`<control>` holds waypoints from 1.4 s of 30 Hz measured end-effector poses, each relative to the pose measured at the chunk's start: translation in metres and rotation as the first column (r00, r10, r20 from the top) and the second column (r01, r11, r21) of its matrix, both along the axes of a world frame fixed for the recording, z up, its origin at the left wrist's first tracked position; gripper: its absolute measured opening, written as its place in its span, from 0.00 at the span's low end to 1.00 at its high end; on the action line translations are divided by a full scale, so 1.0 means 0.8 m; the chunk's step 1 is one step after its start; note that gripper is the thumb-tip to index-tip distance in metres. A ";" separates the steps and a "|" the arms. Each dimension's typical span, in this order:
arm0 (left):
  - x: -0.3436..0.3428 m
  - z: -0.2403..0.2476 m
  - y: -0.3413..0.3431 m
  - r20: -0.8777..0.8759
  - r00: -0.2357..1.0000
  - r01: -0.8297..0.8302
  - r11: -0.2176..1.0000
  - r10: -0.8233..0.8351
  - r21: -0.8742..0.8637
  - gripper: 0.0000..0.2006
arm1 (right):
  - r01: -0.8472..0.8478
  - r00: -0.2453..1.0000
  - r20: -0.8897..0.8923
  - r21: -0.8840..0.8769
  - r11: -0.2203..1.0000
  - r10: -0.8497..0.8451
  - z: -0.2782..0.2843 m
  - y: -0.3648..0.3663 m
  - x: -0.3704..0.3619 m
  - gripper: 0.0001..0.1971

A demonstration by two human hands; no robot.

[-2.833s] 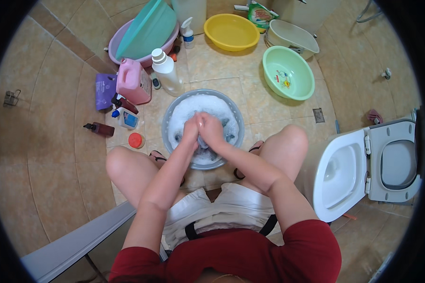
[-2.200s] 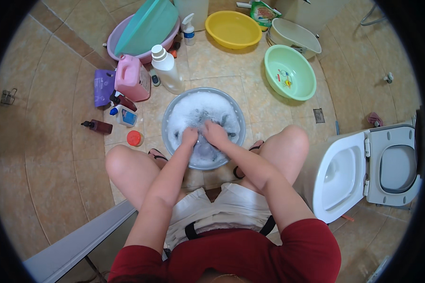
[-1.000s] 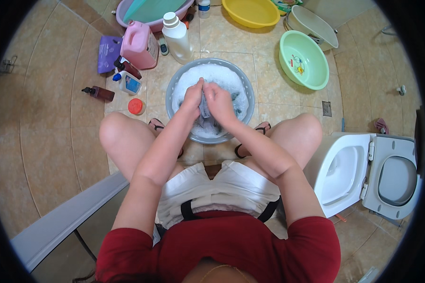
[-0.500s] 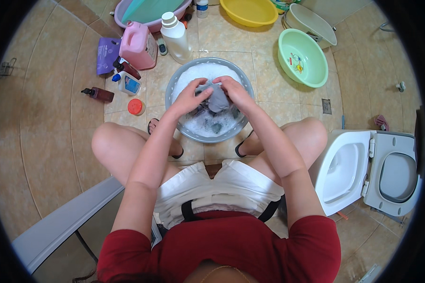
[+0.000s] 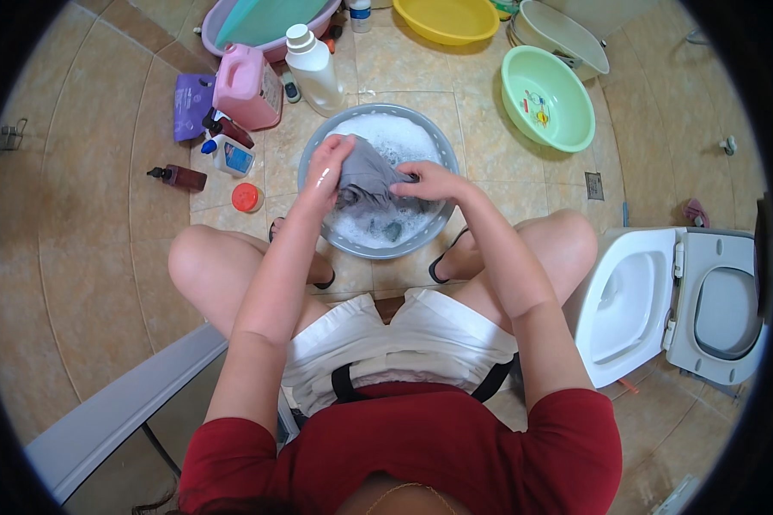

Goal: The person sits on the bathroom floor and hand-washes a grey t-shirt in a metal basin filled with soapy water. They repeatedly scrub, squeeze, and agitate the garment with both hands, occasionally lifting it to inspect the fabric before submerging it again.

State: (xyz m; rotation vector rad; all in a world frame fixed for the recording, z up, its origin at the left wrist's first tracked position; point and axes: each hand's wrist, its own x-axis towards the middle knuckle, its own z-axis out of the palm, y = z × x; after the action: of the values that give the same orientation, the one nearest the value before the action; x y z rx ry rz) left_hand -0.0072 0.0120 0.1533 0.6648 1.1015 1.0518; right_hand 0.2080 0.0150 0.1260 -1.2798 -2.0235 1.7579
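A grey basin (image 5: 307, 159) stands on the floor between my feet, filled with white suds (image 5: 395, 133). Over it a piece of wet grey cloth (image 5: 365, 172) is stretched between my two hands. My left hand (image 5: 327, 167) grips its upper left part, suds clinging to the wrist. At the cloth's right edge, my right hand (image 5: 431, 182) pinches the fabric. The cloth's lower folds hang down to the foam. A small dark greenish patch (image 5: 392, 231) shows in the suds near the basin's front.
Left of the basin stand a white bottle (image 5: 313, 73), a pink jug (image 5: 246, 90), a pump bottle (image 5: 179, 177) and a red-lidded jar (image 5: 247, 198). A green basin (image 5: 545, 99) and a yellow basin (image 5: 447, 21) sit beyond. A toilet (image 5: 627, 300) is at the right.
The cloth was bunched up between both hands and is now spread wider. My left hand has moved slightly left, and my right hand has shifted right and nearer to me.
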 end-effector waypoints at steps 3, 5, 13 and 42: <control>-0.003 0.005 0.002 0.071 0.968 -0.227 0.964 0.239 -0.142 0.10 | 0.206 0.969 -0.076 -0.261 0.943 -0.233 -0.004 0.008 0.003 0.21; -0.008 0.005 0.003 0.077 0.947 -0.282 0.921 0.312 -0.270 0.11 | 0.352 0.921 -0.038 -0.347 0.869 -0.388 0.000 0.008 0.002 0.20; 0.007 -0.115 -0.019 -0.842 0.532 0.138 0.971 0.092 0.193 0.13 | 0.412 0.872 0.073 0.424 0.807 -0.484 -0.062 -0.014 -0.019 0.22; 0.057 -0.041 -0.014 -0.083 0.996 -0.059 0.950 0.035 -0.305 0.19 | 0.678 0.711 -0.130 0.385 0.625 -0.691 0.005 -0.024 -0.100 0.13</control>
State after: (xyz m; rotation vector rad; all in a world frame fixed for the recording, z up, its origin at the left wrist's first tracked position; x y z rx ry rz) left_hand 0.0382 0.0009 0.1206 0.4327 1.3214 0.8747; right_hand 0.1278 -0.0038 0.1300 -1.6240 -1.4616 0.8984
